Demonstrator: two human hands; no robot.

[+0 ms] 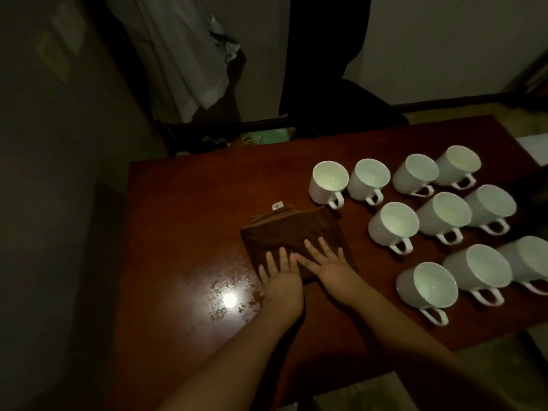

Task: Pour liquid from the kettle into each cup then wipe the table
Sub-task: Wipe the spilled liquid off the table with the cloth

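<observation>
Wiping looks underway: flat left hand [280,274] and right hand [329,262] press a folded brown cloth [292,229] on the dark red wooden table [189,209]. White ceramic cups [441,218] appear filled; wet droplets [228,301] remain nearby.

Place: a dim indoor room, most likely in a home or a small office; the view does not settle which.
Table: a dark reddish wooden table [189,203] with a glossy top that mirrors a ceiling light at its near left.
Cups: ten matching white cups [394,223] set out in rows on the right, as for serving several people.
Walls: plain pale walls [444,48], with a dark baseboard [450,102] along the far one.
Clothing: a light garment [184,60] hanging at far left.
Chair: a dark chair [335,93] beyond the far edge.
</observation>
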